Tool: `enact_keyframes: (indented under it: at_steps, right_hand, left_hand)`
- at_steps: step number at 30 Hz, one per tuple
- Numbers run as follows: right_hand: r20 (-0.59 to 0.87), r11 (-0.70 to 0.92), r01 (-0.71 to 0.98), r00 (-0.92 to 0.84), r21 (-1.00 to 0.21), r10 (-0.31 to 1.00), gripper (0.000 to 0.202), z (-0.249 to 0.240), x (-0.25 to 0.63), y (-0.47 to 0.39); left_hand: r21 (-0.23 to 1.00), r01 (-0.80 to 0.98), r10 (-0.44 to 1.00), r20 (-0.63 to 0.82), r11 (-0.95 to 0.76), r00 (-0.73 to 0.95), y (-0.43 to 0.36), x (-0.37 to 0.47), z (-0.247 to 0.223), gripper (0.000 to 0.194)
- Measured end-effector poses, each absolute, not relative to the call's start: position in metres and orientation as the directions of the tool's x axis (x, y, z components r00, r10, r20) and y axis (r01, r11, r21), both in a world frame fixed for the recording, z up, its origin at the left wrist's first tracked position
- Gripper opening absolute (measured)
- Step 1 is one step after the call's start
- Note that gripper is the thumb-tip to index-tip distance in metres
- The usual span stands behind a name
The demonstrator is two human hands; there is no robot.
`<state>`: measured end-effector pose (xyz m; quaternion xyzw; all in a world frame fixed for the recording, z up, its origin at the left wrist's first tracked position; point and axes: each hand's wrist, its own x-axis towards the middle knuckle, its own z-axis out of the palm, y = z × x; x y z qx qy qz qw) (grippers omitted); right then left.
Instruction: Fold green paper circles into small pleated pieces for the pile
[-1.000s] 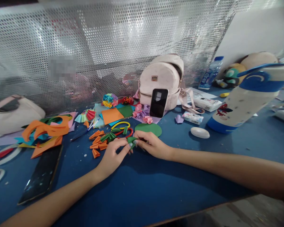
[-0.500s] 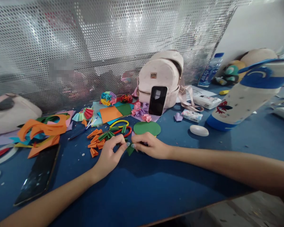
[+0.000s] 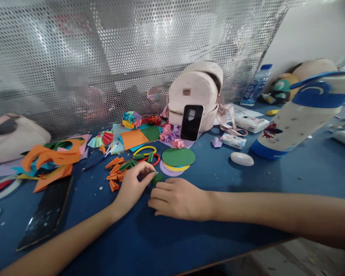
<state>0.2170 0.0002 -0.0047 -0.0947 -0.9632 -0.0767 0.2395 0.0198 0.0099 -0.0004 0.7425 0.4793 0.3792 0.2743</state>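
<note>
My left hand [image 3: 135, 186] pinches a small piece of green paper [image 3: 158, 178] between thumb and fingertips, just above the table. Close beside it on the right is my right hand [image 3: 181, 199], back upward and fingers curled in; its thumb and whatever it may grip are hidden. Behind the hands lies a stack of paper ovals, with a green oval [image 3: 178, 156] on top and yellow and purple ones below. Folded orange paper pieces [image 3: 114, 173] and folded green pieces [image 3: 128, 165] lie past my left hand, next to scissors with yellow and red handles [image 3: 145, 148].
A phone [image 3: 192, 122] leans on a pale backpack [image 3: 195, 92]. To the right stands a large bottle [image 3: 296, 119], with a white oval object [image 3: 242, 158] near it. Orange paper scraps [image 3: 51, 157] and another phone [image 3: 47, 211] lie on the left. A perforated metal panel [image 3: 126, 50] closes the back.
My right hand has turned back upward and come nearer to me, its fingers curling. More of the purple and yellow ovals shows. The left hand stays nearly in place with the green paper.
</note>
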Motion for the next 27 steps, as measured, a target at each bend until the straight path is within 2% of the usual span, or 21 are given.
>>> enact_keyframes:
  at_steps: [4, 6, 9, 14, 16, 18, 20, 22, 24, 27]
  right_hand:
    - [0.437, 0.952, 0.235, -0.89, 0.197, 0.129, 0.025, 0.002, 0.217, -0.007]
    - [0.404, 0.951, 0.204, -0.909, 0.232, 0.096, 0.025, 0.007, 0.219, -0.008]
    - [0.371, 0.952, 0.15, -0.928, 0.268, 0.042, 0.024, 0.015, 0.22, -0.011]
    - [0.35, 0.961, 0.141, -0.935, 0.236, 0.051, 0.027, 0.019, 0.226, -0.003]
    - [0.403, 0.983, 0.163, -0.908, 0.088, 0.114, 0.026, 0.016, 0.231, 0.012]
    - [0.468, 0.956, 0.206, -0.838, -0.207, 0.281, 0.016, 0.012, 0.236, 0.028]
    - [0.477, 0.815, 0.214, -0.72, -0.538, 0.504, 0.008, 0.007, 0.239, 0.04]
    - [0.422, 0.645, 0.134, -0.655, -0.752, 0.628, 0.006, 0.002, 0.239, 0.045]
    - [0.358, 0.502, 0.041, -0.65, -0.864, 0.67, 0.004, -0.003, 0.237, 0.045]
    - [0.295, 0.389, -0.014, -0.679, -0.921, 0.672, 0.008, -0.007, 0.234, 0.042]
  left_hand:
    - [0.573, 0.655, 0.868, 0.283, -0.493, 0.407, 0.007, 0.022, 0.001, 0.008]
    - [0.517, 0.68, 0.854, 0.277, -0.52, 0.441, 0.006, 0.022, 0.002, 0.01]
    - [0.496, 0.697, 0.856, 0.288, -0.517, 0.43, 0.006, 0.021, 0.001, 0.023]
    - [0.508, 0.677, 0.845, 0.284, -0.533, 0.453, 0.006, 0.018, -0.002, 0.017]
    - [0.532, 0.649, 0.837, 0.29, -0.544, 0.463, 0.006, 0.016, -0.003, 0.019]
    - [0.559, 0.619, 0.831, 0.308, -0.551, 0.463, 0.005, 0.015, -0.004, 0.019]
    - [0.596, 0.606, 0.847, 0.308, -0.527, 0.434, 0.004, 0.014, -0.004, 0.026]
    - [0.645, 0.603, 0.879, 0.274, -0.469, 0.39, 0.005, 0.013, -0.005, 0.035]
    - [0.703, 0.591, 0.911, 0.22, -0.396, 0.349, 0.006, 0.014, -0.005, 0.032]
    - [0.78, 0.542, 0.936, 0.158, -0.313, 0.314, 0.008, 0.014, -0.003, 0.011]
